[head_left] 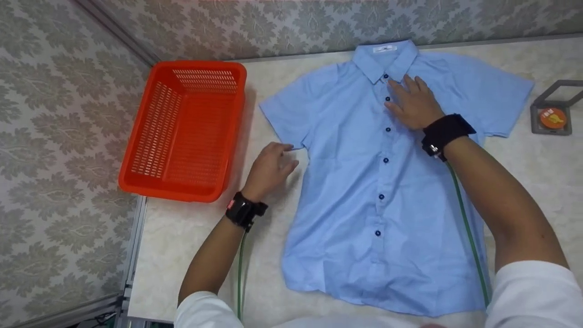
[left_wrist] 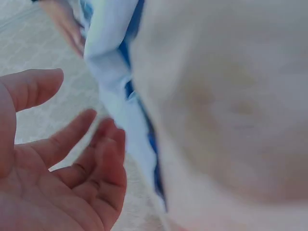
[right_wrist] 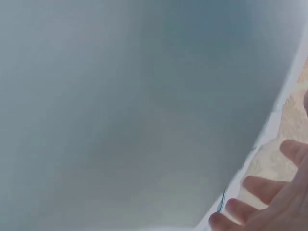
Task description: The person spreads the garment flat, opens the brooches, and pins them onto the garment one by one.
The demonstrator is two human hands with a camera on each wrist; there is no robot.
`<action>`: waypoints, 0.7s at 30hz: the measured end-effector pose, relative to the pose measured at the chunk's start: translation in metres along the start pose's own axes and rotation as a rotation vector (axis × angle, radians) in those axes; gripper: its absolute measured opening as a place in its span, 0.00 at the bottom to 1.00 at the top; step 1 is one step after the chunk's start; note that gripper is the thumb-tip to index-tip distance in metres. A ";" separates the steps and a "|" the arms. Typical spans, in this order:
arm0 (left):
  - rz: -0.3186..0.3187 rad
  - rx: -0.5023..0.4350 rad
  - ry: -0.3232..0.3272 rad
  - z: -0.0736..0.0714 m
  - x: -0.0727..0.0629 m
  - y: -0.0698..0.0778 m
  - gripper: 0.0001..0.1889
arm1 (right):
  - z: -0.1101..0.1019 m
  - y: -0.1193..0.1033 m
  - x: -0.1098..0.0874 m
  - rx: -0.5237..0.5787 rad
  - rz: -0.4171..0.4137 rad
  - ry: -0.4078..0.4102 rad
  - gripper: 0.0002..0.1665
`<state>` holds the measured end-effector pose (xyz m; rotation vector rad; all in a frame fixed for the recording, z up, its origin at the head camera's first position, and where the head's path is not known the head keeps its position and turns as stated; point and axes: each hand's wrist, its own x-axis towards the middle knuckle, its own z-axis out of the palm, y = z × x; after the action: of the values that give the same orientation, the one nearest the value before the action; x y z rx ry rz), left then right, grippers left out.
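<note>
A light blue short-sleeved shirt (head_left: 346,191) lies spread face up, its dark buttons fastened down the front and its collar towards the wall. Over the upper chest, just below the collar, is my right hand (head_left: 414,102), its fingers spread on or close above the cloth. My left hand (head_left: 268,168) is by the sleeve hem and side seam, fingers loosely bent and thumb apart, with nothing in it. In the left wrist view the left palm (left_wrist: 57,192) shows bare beside the shirt's edge. The right wrist view shows the right fingers (right_wrist: 264,190) spread, with pale cloth filling much of it.
An orange-red plastic basket (head_left: 200,132) stands on the table (head_left: 182,255) to the left. At the right is a small grey frame (head_left: 551,130) with a round orange piece. Patterned wall covering (head_left: 273,23) runs behind; green cables (head_left: 469,228) trail from both wrists.
</note>
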<state>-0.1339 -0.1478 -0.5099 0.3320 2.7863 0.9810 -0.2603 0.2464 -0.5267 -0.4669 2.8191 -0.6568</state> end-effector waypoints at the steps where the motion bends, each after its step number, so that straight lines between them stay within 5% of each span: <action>1: -0.003 0.031 0.005 0.000 0.011 0.003 0.26 | -0.003 0.002 -0.002 0.005 0.021 0.001 0.40; 5: -0.021 0.178 -0.007 0.006 0.047 0.012 0.32 | -0.013 0.014 -0.009 0.018 0.148 0.027 0.41; 9: -0.059 0.271 -0.039 0.014 0.069 0.012 0.34 | -0.026 0.030 -0.019 0.045 0.371 -0.002 0.47; 14: -0.082 0.377 -0.042 0.022 0.078 0.000 0.36 | -0.038 0.053 -0.036 0.094 0.587 -0.128 0.53; 21: -0.135 0.439 -0.079 0.014 0.078 -0.015 0.38 | -0.038 0.071 -0.058 0.097 0.630 -0.192 0.55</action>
<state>-0.2079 -0.1304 -0.5362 0.2258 2.8822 0.3134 -0.2348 0.3417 -0.5183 0.3514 2.5185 -0.5637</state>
